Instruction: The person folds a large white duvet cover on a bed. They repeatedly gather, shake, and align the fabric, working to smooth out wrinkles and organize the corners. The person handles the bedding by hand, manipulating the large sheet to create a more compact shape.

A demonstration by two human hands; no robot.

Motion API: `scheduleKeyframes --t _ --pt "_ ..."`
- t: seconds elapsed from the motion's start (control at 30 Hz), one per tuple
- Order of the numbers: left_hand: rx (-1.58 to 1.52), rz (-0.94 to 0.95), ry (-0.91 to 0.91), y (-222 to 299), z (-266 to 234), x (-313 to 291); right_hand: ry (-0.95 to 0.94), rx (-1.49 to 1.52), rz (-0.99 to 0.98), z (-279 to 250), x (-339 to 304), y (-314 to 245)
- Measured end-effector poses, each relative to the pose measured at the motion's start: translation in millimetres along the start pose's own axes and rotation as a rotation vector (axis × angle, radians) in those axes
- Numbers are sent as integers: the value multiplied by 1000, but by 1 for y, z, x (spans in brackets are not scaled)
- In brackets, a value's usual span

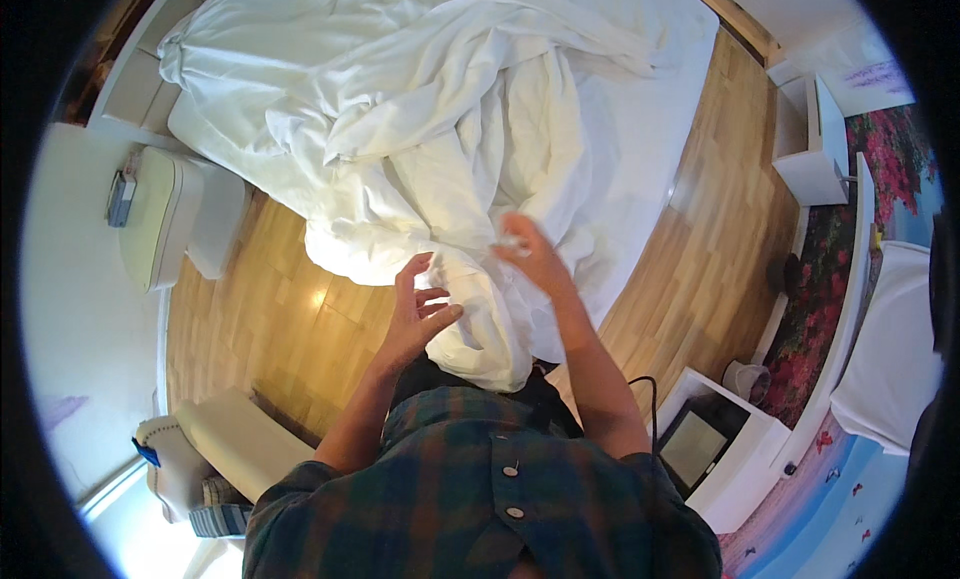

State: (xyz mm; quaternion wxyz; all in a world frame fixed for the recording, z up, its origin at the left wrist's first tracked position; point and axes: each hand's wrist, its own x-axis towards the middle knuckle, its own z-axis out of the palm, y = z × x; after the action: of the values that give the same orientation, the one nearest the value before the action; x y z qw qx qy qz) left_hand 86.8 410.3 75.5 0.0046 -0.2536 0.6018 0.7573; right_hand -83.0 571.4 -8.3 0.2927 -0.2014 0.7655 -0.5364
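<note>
A white duvet [400, 194] lies bunched in thick folds over the bed, and its near end hangs down the front against my legs. My left hand [415, 319] is over the left side of that hanging end, its fingers apart and curved, with nothing seen in them. Farther forward and to the right, my right hand [535, 257] is above the folds near the bed's front edge. Its fingers look bent but are smeared by motion, so whether they grip any cloth cannot be made out.
Right of the duvet, white sheet [640, 149] shows on the mattress. A white nightstand [165, 219] stands at the left, a cream armchair [230, 434] at the lower left. On the right are a white cabinet [720, 449], a bin [745, 381] and an open drawer [812, 164].
</note>
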Motion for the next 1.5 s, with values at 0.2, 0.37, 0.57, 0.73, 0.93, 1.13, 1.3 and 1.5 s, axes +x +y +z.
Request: scheduleKeyframes --t 0.2,0.37,0.57,0.73,0.93,1.13,1.3,1.5 --pt "274 69 88 -53 75 -3 298 -1066 140 -106 -32 149" --pt "359 3 112 -102 156 -17 -141 -611 424 -153 -91 262" --pt "418 -111 202 -137 201 -39 -227 47 474 -144 -163 154" --pt "554 15 302 -135 230 -25 -78 464 453 -188 -188 150" --pt "313 -20 428 -124 221 -44 213 770 330 -311 -263 59" --pt "241 47 253 -139 252 -12 534 504 -145 -381 -320 44" --pt "-64 107 36 -128 293 6 431 594 -77 -363 -309 22" --pt "-267 -12 144 -83 337 8 179 945 137 -370 -287 -29"
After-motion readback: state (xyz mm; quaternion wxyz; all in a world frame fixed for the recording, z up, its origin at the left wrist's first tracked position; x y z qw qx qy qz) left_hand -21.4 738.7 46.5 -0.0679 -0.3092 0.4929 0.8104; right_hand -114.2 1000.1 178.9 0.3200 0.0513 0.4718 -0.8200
